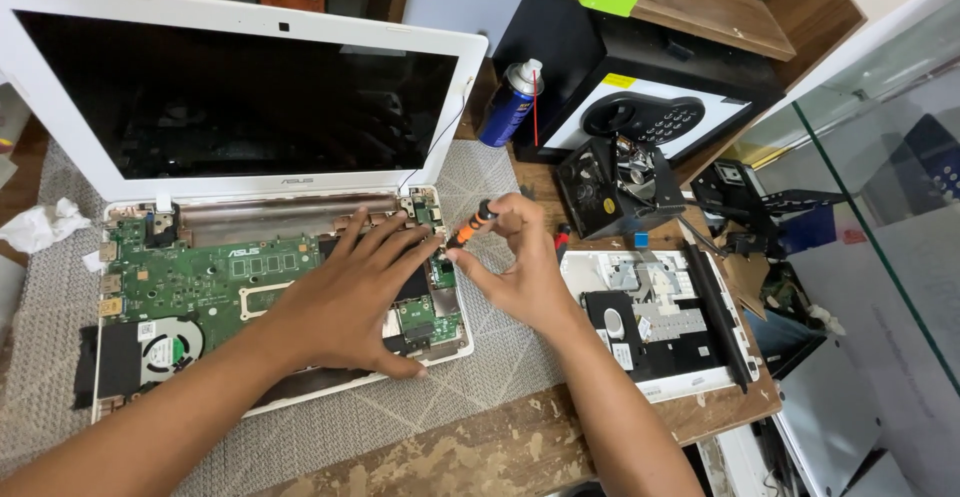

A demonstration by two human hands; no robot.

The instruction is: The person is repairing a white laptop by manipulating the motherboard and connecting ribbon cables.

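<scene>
The scene is evenly and brightly lit; soft reflections are seen on the dark laptop screen [270, 97], and edges are bent by the wide lens.

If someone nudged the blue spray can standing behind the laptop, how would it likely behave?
The spray can is tall and narrow and already looks tilted, so it would probably tip easily. Being round, it would likely roll once down, perhaps toward the laptop. Its thin red straw looks bendable and might snag or pop off.
</scene>
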